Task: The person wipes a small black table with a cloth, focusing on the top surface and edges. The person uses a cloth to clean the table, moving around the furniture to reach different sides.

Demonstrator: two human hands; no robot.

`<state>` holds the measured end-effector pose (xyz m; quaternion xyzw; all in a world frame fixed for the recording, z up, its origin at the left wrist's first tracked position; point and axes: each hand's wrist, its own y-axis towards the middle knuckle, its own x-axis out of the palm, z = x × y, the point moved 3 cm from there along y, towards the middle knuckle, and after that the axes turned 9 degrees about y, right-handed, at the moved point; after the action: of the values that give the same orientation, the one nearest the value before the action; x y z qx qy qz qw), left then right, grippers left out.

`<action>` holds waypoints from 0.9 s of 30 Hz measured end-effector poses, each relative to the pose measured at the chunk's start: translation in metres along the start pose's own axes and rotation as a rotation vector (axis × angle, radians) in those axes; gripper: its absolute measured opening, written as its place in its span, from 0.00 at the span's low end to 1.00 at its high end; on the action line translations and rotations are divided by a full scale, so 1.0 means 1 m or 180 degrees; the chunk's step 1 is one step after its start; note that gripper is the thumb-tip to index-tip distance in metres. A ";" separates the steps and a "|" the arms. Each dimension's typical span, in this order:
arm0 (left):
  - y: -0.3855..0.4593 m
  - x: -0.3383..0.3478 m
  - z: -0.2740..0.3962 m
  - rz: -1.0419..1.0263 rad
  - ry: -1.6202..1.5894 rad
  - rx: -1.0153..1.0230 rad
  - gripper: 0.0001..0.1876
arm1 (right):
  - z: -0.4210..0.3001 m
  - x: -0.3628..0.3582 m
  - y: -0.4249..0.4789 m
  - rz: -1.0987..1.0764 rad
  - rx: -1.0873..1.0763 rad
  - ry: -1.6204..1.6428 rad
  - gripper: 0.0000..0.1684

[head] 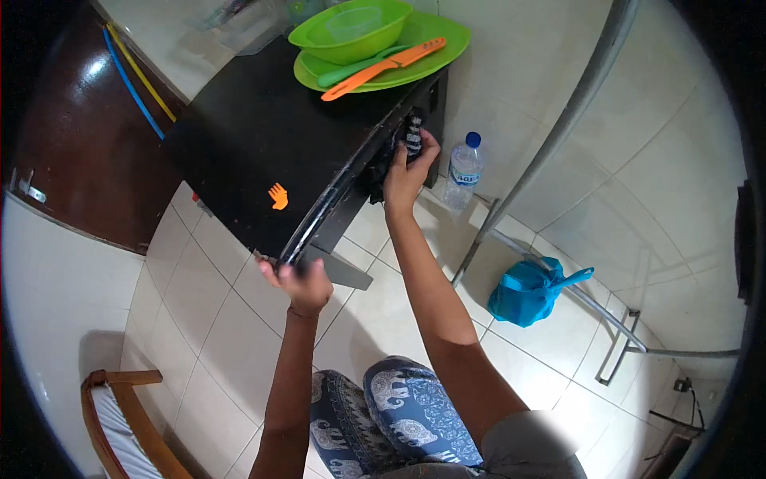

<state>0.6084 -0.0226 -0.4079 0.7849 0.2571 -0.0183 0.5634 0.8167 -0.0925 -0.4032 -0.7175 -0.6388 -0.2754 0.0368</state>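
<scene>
A small black table (pixel 233 155) stands in front of me. My left hand (pixel 304 286) grips its near corner, with the thumb by the glossy front edge. Further along that edge, my right hand (pixel 412 167) pinches a dark bundle with pale stripes (pixel 413 136), perhaps cloth or plastic. Part of the bundle hangs below the tabletop, and my fingers cover some of it. On the tabletop lies a small orange hand-shaped piece (pixel 278 196). At the far end a green bowl (pixel 350 36) rests on green plates (pixel 449 45), beside an orange knife (pixel 383 69) and a green utensil (pixel 335 76).
A water bottle with a blue cap (pixel 464 170) stands by the tiled wall. A blue tied plastic bag (pixel 523 293) sits on the floor beneath a grey metal rack frame (pixel 556 132). At lower left is a wooden-framed piece of furniture (pixel 134 419); a brown door (pixel 84 138) lies beyond.
</scene>
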 end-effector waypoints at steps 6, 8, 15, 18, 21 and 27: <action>-0.001 0.009 -0.001 0.0420 -0.0058 -0.0665 0.26 | -0.010 -0.022 -0.129 -0.1472 -0.0609 0.0235 0.23; -0.001 0.006 -0.003 0.0393 0.0166 -0.0752 0.23 | -0.018 -0.019 -0.133 -0.1687 -0.0556 0.0643 0.22; 0.009 0.011 0.007 0.0284 -0.0047 -0.0777 0.13 | 0.041 -0.018 0.084 0.0090 -0.0572 -0.0499 0.19; 0.006 0.012 0.007 0.0313 -0.0073 -0.0817 0.12 | 0.043 -0.008 0.080 0.0177 -0.0579 -0.0507 0.22; 0.000 0.008 0.002 0.0261 0.0257 -0.0848 0.12 | 0.003 -0.001 -0.016 -0.0817 -0.1009 -0.0314 0.25; -0.013 0.012 0.001 0.0387 -0.0171 -0.0957 0.16 | 0.035 -0.020 -0.066 -0.1187 -0.1034 -0.0158 0.25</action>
<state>0.6131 -0.0158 -0.4233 0.7051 0.1939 0.0335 0.6813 0.7661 -0.0846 -0.4616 -0.5902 -0.7082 -0.3588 -0.1462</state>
